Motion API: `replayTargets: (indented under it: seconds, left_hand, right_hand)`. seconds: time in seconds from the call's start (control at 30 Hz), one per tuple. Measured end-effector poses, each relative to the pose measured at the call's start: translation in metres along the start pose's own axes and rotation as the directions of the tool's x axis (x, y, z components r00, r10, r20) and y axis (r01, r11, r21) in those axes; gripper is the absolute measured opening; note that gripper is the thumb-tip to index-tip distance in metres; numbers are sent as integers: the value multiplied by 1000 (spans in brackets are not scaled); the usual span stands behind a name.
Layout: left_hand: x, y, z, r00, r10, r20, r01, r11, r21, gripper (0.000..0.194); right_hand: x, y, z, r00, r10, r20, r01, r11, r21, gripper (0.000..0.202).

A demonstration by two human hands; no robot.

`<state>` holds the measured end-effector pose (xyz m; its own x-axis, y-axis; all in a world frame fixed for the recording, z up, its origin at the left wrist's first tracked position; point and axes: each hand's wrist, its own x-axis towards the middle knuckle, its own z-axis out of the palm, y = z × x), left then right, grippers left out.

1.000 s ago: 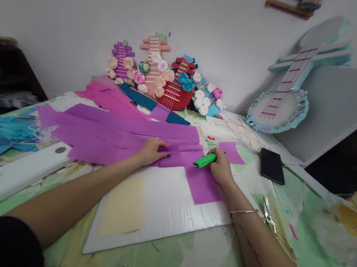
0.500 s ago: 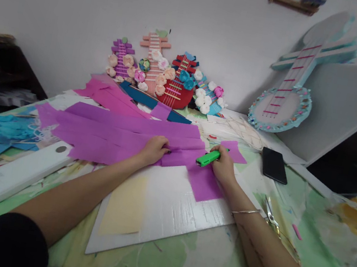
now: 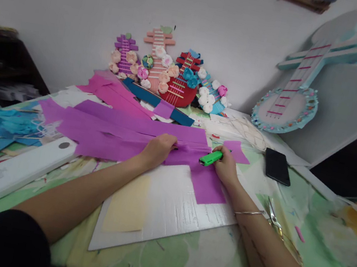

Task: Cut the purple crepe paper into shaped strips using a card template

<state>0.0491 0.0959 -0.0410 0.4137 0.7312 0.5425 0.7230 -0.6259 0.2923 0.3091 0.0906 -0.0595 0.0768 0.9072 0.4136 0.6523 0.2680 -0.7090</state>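
Long sheets of purple paper (image 3: pixel 112 133) lie across the middle of the table. My left hand (image 3: pixel 160 148) is closed on the paper near its right part, with the fingertips pinched together. A green cutter (image 3: pixel 211 158) is in my right hand (image 3: pixel 226 164), its front end pointing left over the purple paper. Under my right hand a purple piece (image 3: pixel 208 187) hangs down over a white board (image 3: pixel 169 201). On the board's left part lies a cream paper (image 3: pixel 128 203). Another small purple piece (image 3: pixel 238 152) is just beyond my right hand.
Small decorated guitars (image 3: pixel 180 83) lean on the wall behind pink paper (image 3: pixel 116 95). A white elongated device (image 3: pixel 25 168) and blue paper (image 3: pixel 10 124) lie at left. At right are a black phone (image 3: pixel 277 166), scissors (image 3: pixel 274 219) and a large pale-blue guitar (image 3: pixel 283 103).
The paper at my left hand is lifted a little and bunched, and that hand has risen slightly. The view has shifted slightly. Both hands keep their hold.
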Motion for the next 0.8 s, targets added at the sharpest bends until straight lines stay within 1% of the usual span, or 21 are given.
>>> replayTargets:
  seconds: [0.23,0.6,0.8]
  left_hand:
    - [0,0,-2,999,24,-39,-23,1000,4,13]
    - [-1,-2,2,993,53,-109,-54,998,-11,18]
    - [-1,-2,3,986,74,-146,-76,997,-11,18]
  right_hand:
    - [0,0,0,1000,0,5,1,1000,-6,33]
    - [1,1,0,1000,-2,6,2,1000,-4,33]
    - [1,3,1,1000,5,11,-5,1000,6,35]
